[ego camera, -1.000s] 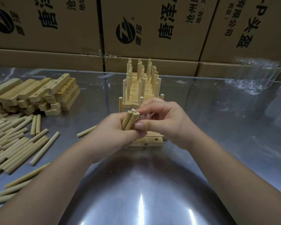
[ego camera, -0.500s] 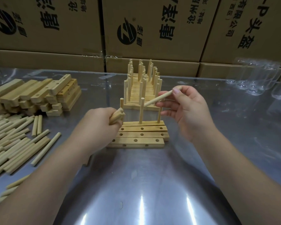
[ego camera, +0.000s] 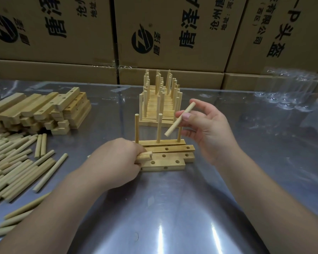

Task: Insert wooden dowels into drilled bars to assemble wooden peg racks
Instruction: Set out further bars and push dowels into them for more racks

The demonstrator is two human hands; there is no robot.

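Right hand (ego camera: pixel 207 132) is raised over the drilled bars (ego camera: pixel 165 158) at mid-counter, fingers loosely spread, thumb and forefinger pinching one dowel (ego camera: pixel 179 119) tilted. Left hand (ego camera: pixel 116 162) rests low at the bars' left end, fist curled round spare dowels (ego camera: pixel 145 156).

The left hand (ego camera: pixel 116 162) hides most of its dowels (ego camera: pixel 145 156) and the bars (ego camera: pixel 165 163) at their left ends; the pile (ego camera: pixel 7 162) is cut off at the left edge.

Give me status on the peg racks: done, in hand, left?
Done: a row of finished racks behind; the rear bar has three dowels standing. In hand: right hand pinches one dowel, left hand grips spare dowels. Left: three front bars show empty holes, plus the stack of bars and loose dowels.
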